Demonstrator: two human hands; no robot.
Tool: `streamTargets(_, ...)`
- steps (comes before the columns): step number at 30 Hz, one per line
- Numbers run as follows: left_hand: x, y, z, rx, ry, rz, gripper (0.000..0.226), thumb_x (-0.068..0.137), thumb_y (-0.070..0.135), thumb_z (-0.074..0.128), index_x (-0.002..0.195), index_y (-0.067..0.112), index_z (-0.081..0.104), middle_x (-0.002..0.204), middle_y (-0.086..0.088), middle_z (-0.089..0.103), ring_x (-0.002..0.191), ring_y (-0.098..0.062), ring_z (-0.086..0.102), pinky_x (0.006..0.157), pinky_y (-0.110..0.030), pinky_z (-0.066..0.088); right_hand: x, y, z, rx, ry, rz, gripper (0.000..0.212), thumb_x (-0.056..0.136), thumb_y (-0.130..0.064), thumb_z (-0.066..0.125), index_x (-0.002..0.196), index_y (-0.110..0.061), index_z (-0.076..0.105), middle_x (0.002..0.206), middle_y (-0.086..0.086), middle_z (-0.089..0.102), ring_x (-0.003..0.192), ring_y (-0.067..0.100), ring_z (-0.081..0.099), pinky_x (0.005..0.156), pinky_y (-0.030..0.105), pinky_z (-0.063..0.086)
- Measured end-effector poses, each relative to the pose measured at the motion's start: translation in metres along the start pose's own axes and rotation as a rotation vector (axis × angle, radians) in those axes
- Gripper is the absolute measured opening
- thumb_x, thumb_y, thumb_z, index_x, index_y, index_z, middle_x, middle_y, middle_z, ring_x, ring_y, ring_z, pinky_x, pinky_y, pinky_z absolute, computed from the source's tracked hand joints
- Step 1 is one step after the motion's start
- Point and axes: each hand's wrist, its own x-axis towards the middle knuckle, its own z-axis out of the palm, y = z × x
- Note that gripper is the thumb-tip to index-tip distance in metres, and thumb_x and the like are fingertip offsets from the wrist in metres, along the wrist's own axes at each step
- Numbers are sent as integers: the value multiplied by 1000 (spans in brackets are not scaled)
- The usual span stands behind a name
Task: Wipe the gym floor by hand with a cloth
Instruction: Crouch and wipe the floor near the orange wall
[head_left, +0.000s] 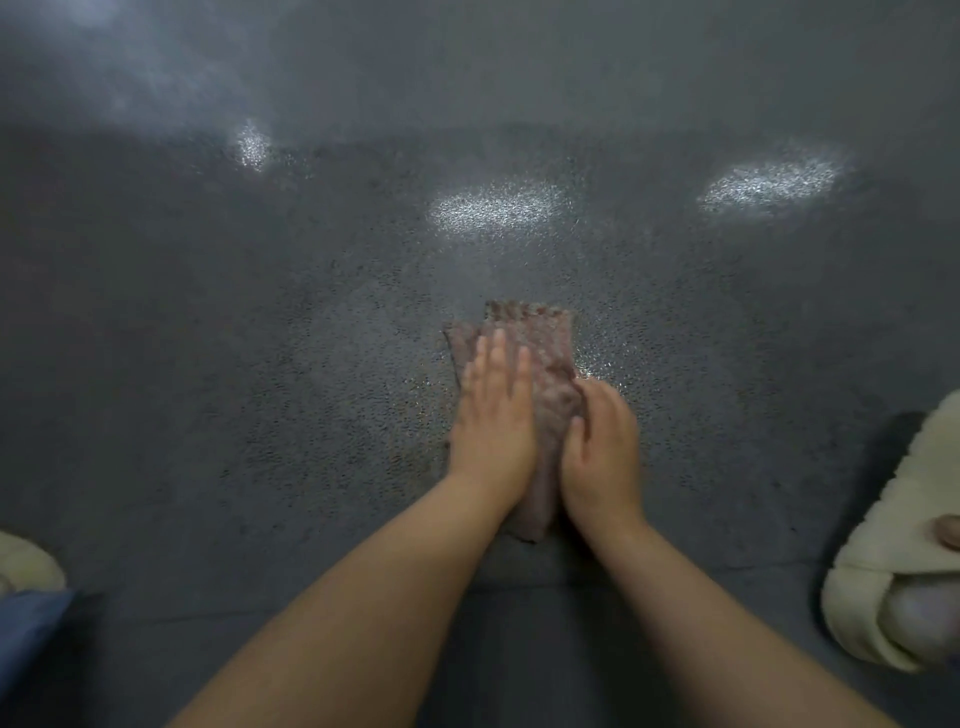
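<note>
Cloth (524, 364) lies flat on the dark speckled floor (260, 364), a little right of centre in my head view, stretched lengthwise away from me, its far end frayed-looking and blurred. I see my left hand (493, 415) laid palm-down on its left half, fingers straight and close together, pressing the fabric to the ground. My right hand (600, 447) sits just beside it on the cloth's right edge, fingers bent over a bunched fold; I read that as a grip on the fabric. Both forearms run up from the bottom of the frame, the near end of the cloth showing between the wrists. Bright patches of reflected light gleam on the floor farther out. A cream fleecy slipper (898, 545) rests at the right edge, another slipper (26, 564) at the left.
</note>
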Motion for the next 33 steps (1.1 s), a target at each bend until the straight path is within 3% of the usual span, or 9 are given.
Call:
streamTargets(2, 8, 20, 18, 112, -81, 16, 61, 95, 29, 9, 151, 6, 0, 155, -20, -17, 143, -35, -16, 108, -40, -20, -6, 8, -13, -38, 48, 18, 46, 79, -17, 33, 108, 6, 61, 112, 24, 60, 104, 42, 55, 97, 33, 30)
streamTargets(5, 15, 33, 36, 202, -205, 4, 73, 99, 51, 21, 151, 11, -11, 155, -14, -25, 142, -30, -25, 104, -49, -25, -13, 13, -23, -114, 85, 38, 45, 80, -20, 32, 106, 2, 62, 112, 21, 61, 106, 40, 55, 96, 29, 28)
streamTargets(10, 17, 13, 31, 235, -168, 123, 79, 81, 54, -7, 152, 19, -3, 158, -8, -15, 144, -28, -17, 107, -46, -24, -15, 2, -15, -185, 2, -9, 48, 85, -25, 30, 111, 0, 62, 120, 20, 58, 112, 39, 51, 100, 32, 26)
streamTargets(12, 20, -2, 25, 247, -159, 101, 69, 93, 54, 8, 152, 19, -3, 159, -6, -15, 145, -26, -17, 111, -44, -20, -19, -5, -8, -227, -37, -27, 51, 84, -27, 30, 114, -1, 62, 123, 21, 56, 113, 41, 51, 101, 39, 31)
streamTargets(14, 23, -27, 17, 242, -120, 29, 69, 98, 54, 22, 152, 20, -4, 159, -4, -16, 145, -24, -18, 113, -44, -18, -26, -13, 1, -297, -76, -15, 53, 83, -30, 32, 120, -4, 60, 130, 21, 53, 115, 42, 48, 100, 48, 37)
streamTargets(21, 14, -132, -16, 250, 2, -301, 71, 95, 59, 21, 152, 26, -5, 159, -2, -15, 146, -26, -15, 115, -52, -9, -42, -23, 21, -597, -220, -10, 54, 86, -37, 41, 135, -14, 51, 143, 20, 43, 128, 43, 42, 105, 58, 30)
streamTargets(26, -12, -141, -12, 139, 157, -535, 75, 89, 61, 15, 152, 20, 14, 160, -9, 4, 146, -35, -1, 112, -59, -4, -42, -30, 19, -670, -257, 19, 56, 88, -40, 31, 132, -17, 54, 140, 17, 48, 125, 40, 47, 100, 62, 33)
streamTargets(30, -16, -109, 1, 131, 56, -438, 73, 86, 56, 7, 152, 24, 10, 160, -7, 1, 146, -36, -1, 112, -58, -8, -37, -36, 18, -642, -217, 55, 55, 86, -40, 29, 125, -19, 61, 135, 15, 53, 118, 40, 52, 100, 63, 32)
streamTargets(33, -17, -79, 12, 204, -28, -208, 68, 88, 52, 13, 148, 24, 30, 158, -4, 16, 145, -34, 12, 113, -54, -1, -36, -38, 17, -638, -197, 65, 52, 84, -37, 32, 122, -18, 62, 132, 15, 56, 114, 40, 54, 97, 64, 34)
